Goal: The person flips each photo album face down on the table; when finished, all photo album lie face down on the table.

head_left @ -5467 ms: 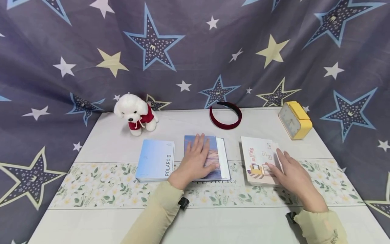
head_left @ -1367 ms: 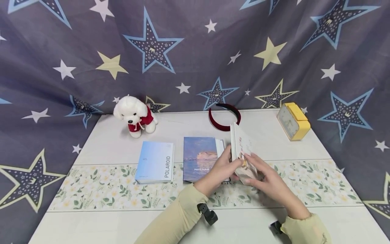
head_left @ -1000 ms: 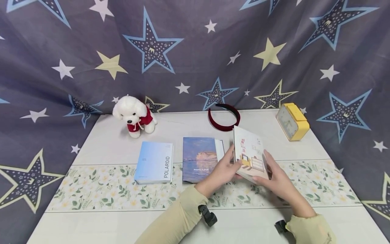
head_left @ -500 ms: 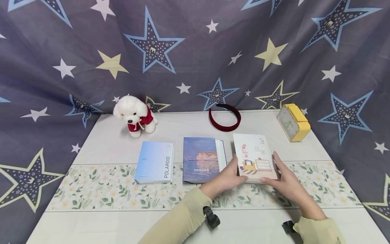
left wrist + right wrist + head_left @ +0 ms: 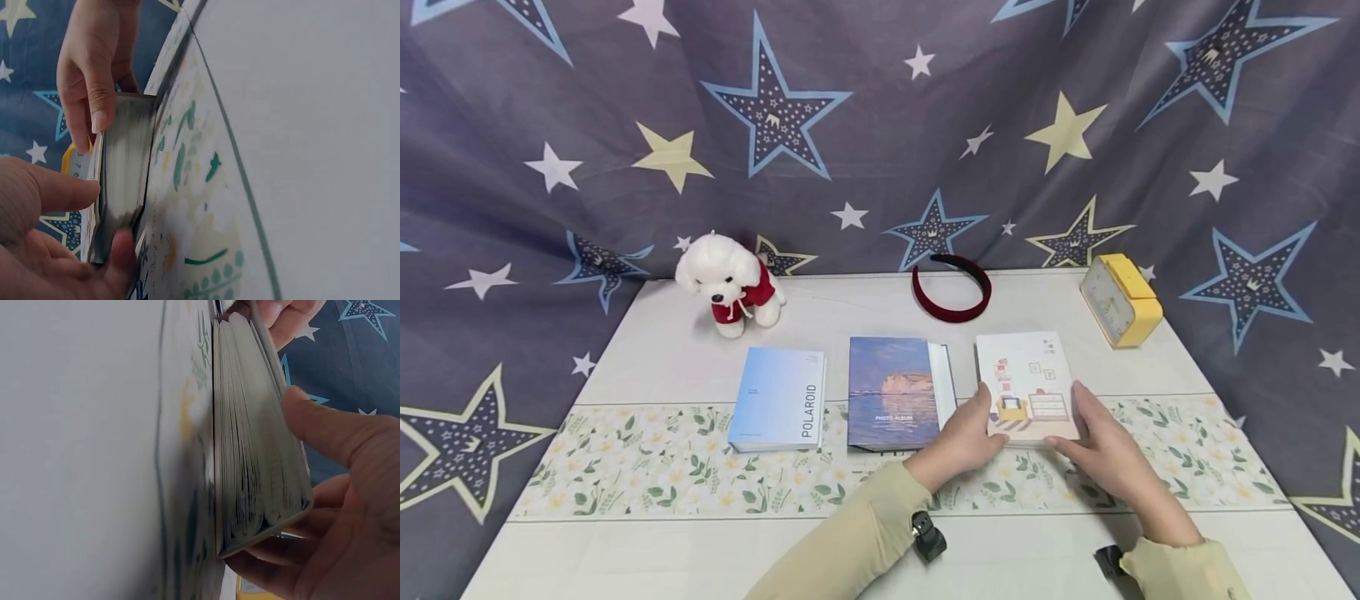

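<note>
So from my end of the feed, the white book [image 5: 1026, 387] is on the table [image 5: 658, 358], just to the right of the photo album [image 5: 891, 387], picture side up and, as far as I can tell, lying flat. Both hands have hold of it: the left hand [image 5: 966, 429] grips the left side and near corner, the right hand [image 5: 1112, 446] wraps the right side, thumbs at the near edge of the cover. Going by how thick the pages [image 5: 240, 437] are, I'd guess it's got some heft, nothing scary. The covers look like stiff board so a side squeeze should be fine, but the pages look kinda puffy and loose, and I'd bet it flops open if you only pinch the top cover. Looks to me like the spine [image 5: 265, 540] is on the right, so that's the side I'd trust. On the left I'd want fingers under the bottom cover and thumb on top. Could be slick too, can't really tell. Not breakable imo, just watch the corners.
</note>
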The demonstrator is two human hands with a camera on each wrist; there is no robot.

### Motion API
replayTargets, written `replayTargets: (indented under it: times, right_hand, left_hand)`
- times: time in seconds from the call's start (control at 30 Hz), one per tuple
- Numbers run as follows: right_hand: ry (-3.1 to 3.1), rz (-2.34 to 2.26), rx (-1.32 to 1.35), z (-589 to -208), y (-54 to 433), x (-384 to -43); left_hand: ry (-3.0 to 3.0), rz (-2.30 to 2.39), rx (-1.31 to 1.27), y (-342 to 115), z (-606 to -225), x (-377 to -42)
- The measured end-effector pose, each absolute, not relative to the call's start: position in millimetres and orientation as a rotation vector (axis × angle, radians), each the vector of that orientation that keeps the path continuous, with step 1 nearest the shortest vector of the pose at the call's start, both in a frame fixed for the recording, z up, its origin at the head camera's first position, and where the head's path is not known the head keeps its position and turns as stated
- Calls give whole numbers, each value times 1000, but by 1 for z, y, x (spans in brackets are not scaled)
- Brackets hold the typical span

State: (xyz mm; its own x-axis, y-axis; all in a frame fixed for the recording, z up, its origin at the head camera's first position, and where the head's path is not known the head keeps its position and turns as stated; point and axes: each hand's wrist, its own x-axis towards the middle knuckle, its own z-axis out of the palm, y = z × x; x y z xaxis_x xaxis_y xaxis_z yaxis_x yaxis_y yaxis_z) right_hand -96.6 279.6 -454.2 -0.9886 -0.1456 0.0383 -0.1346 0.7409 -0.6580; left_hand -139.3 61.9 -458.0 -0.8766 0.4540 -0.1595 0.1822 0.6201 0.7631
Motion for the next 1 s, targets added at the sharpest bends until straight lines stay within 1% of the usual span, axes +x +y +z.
replayTargets:
  times: [0.23, 0.33, 0.47, 0.73, 0.87, 1.0]
  right_hand:
    - [2949, -889, -172, -445, 262, -97]
    - [2983, -845, -201, -443, 253, -97]
    - [3056, -835, -294, -442, 239, -100]
    - [3134, -941, -516, -447, 209, -108]
    - [3066, -1061, -569, -450, 195, -112]
    - [2896, -1211, -551, -452, 182, -116]
  left_hand:
    - [2709, 870, 494, 59, -454, -137]
    - [2773, 757, 534, 55, -449, -136]
    - [2845, 755, 605, 47, -442, -137]
    - [2938, 777, 675, 19, -439, -137]
    - [2974, 747, 659, 5, -442, -134]
    - [3041, 635, 608, -8, -445, -131]
